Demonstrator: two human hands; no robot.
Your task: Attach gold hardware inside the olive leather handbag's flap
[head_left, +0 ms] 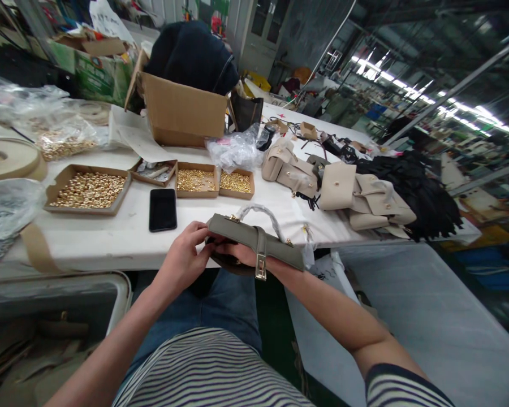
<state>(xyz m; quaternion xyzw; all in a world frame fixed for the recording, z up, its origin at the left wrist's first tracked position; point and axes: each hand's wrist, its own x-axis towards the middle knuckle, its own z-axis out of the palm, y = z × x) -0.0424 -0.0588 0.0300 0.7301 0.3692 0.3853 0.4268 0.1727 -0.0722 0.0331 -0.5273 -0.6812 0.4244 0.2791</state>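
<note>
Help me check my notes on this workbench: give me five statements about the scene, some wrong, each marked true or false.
1. A black phone lies on the white tabletop. True.
2. The left grip is touching the phone. False: it is at one end of the olive-grey handbag.
3. The bag's handle is wrapped in clear plastic. True.
4. The beige bags lie to the left of the phone. False: they lie to its right.
5. The right grip is partly hidden by the handbag. True.
</note>
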